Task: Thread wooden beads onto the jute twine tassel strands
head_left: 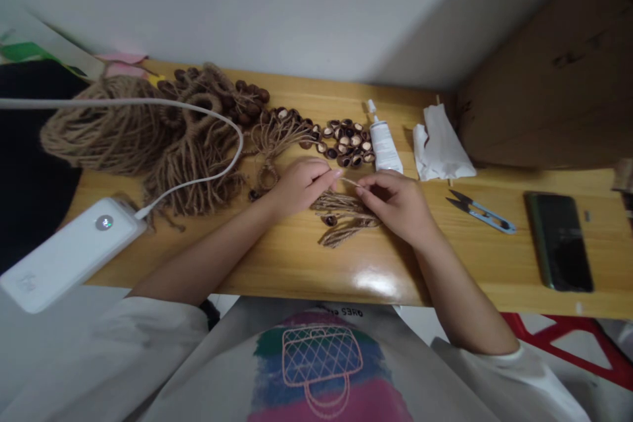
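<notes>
A short strand of jute twine [350,182] stretches between my two hands above the table. My left hand [307,183] is closed, its thumb pressed to the fingers around one end. My right hand [398,203] pinches the other end between thumb and fingertips. Beneath and between them lies a bundle of cut twine pieces [343,234], with one brown nut shell [329,219] among them. Just beyond my hands sit several halved nut shells [346,142], dark outside and pale inside. A white glue tube [386,145] lies beside these shells.
At left are a big twine ball [106,125], fringed twine pieces [198,171] and a white power bank [74,254] with its cable [212,175]. Thread snips [482,211], a white tissue packet [442,145] and a phone [558,241] lie at right. A cardboard box [544,79] stands behind.
</notes>
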`<state>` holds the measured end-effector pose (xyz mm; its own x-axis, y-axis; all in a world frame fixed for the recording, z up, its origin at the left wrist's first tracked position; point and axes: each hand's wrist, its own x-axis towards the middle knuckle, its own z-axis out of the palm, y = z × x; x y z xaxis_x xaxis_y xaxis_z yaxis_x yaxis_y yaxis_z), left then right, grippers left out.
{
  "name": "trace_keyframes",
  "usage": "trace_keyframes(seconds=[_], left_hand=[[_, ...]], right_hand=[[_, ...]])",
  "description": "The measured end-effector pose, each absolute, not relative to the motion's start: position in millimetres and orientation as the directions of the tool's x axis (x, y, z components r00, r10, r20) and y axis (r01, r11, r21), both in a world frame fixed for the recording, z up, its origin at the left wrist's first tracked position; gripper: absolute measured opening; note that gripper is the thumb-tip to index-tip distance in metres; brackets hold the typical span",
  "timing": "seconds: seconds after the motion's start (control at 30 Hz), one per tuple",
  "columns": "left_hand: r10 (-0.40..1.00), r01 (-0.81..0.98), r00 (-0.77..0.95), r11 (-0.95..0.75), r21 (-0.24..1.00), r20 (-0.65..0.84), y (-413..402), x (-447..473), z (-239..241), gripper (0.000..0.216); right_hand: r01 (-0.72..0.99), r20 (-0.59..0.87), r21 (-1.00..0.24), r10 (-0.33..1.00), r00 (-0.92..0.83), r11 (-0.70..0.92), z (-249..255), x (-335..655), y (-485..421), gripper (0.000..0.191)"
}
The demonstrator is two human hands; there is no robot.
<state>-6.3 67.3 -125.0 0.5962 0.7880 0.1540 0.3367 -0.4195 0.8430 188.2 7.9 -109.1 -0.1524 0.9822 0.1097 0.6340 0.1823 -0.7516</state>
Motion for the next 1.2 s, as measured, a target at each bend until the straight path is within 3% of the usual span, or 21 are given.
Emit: trace_keyframes(seconds=[0.63, 1.2], left_hand=[[0.736, 0.304, 0.637, -0.513, 0.802, 0.229, 69.5, -7.5, -130.7, 0.029], [0.641, 0.159, 0.671, -0.615, 0.772, 0.372, 73.1, -7.3, -137.4, 0.023]], right_hand=[[0.620, 0.133, -0.758, 0.978, -0.159, 0.204, -111.2, 186.4, 5.9, 0.011], [0.595, 0.294, -0.725, 0.937, -0.189, 0.347, -116.3, 179.9, 6.4, 0.009]])
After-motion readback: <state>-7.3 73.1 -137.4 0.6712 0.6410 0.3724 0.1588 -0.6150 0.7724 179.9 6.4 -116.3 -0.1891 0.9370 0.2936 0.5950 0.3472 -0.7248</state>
